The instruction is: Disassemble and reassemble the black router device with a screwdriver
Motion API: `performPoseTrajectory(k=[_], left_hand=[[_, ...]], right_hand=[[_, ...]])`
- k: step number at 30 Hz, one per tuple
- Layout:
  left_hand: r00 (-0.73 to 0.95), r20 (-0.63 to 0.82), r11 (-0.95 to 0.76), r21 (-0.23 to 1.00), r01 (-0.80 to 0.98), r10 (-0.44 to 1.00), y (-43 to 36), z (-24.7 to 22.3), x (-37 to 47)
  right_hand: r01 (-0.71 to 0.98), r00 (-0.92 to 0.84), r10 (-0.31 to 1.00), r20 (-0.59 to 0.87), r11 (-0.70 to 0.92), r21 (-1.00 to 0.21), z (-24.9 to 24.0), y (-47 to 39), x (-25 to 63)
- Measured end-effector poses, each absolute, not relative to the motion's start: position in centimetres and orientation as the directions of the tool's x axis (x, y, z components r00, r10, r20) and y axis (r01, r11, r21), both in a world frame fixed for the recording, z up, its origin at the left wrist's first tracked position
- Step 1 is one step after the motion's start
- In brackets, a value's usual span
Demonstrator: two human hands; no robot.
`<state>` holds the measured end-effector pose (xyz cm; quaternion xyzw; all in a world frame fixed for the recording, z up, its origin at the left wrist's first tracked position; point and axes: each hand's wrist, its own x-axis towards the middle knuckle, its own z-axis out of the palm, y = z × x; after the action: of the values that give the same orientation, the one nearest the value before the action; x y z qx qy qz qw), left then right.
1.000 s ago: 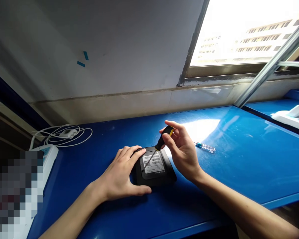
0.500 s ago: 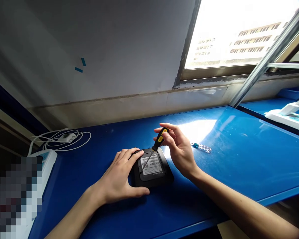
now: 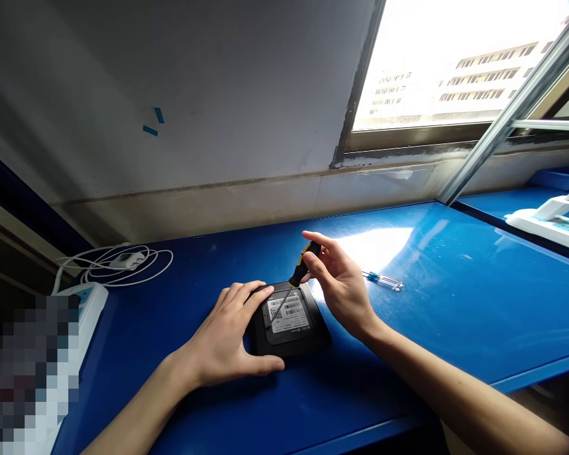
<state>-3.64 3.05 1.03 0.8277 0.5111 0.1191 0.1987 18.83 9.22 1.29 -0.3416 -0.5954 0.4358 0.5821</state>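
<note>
A flat black square electronic device (image 3: 321, 335) lies on the blue table, its white barcode label (image 3: 298, 320) facing up. My left hand (image 3: 230, 338) grips the device from its left side, fingers over the far edge and thumb along the near edge. In my right hand (image 3: 344, 291) is a black-and-yellow screwdriver (image 3: 298, 275), the handle pinched between thumb and fingers. The shaft slants down to the left across the label. Its tip meets the device near the label's lower left corner; any screw there is too small to make out.
Several clear-handled small screwdrivers (image 3: 384, 280) lie right of my right hand. A coiled white cable with a charger (image 3: 127, 260) rests at the back left, near a white power strip (image 3: 91, 306). Another power strip (image 3: 550, 224) sits beyond the metal frame at right.
The screwdriver handle has turned in my right hand, and its fingers have curled closer around it. The tip stays at the same spot; my left hand and the device have not moved.
</note>
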Motion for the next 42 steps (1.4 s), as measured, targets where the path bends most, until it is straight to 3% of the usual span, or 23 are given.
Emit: performPoseTrajectory(k=[6,14,19,26,33,38,42], left_hand=[[0.452,0.015,-0.41,0.447,0.795,0.892,3.1,0.89,-3.6],[0.448,0.011,-0.405,0.445,0.798,0.894,3.07,0.89,-3.6],[0.448,0.005,-0.404,0.441,0.801,0.894,3.01,0.89,-3.68],[0.449,0.001,-0.4,0.457,0.794,0.893,3.1,0.93,-3.64],[0.447,0.0,-0.398,0.458,0.795,0.894,3.12,1.01,-3.55],[0.455,0.009,-0.41,0.454,0.791,0.89,3.04,1.03,-3.63],[0.455,0.022,-0.414,0.453,0.789,0.89,2.97,0.91,-3.7]], right_hand=[[-0.173,-0.147,0.927,0.345,0.319,-0.932,1.27,9.13,19.03],[-0.106,-0.149,0.917,0.37,0.357,-0.928,1.4,9.43,18.95],[-0.179,-0.196,0.922,0.334,0.302,-0.936,1.43,9.05,18.94],[-0.09,-0.099,0.919,0.381,0.373,-0.923,1.65,9.06,18.8],[-0.183,-0.143,0.92,0.365,0.338,-0.923,1.41,9.11,19.06],[-0.114,-0.089,0.904,0.418,0.408,-0.906,1.74,9.22,18.91],[-0.134,-0.118,0.915,0.386,0.37,-0.919,1.69,9.33,19.05]])
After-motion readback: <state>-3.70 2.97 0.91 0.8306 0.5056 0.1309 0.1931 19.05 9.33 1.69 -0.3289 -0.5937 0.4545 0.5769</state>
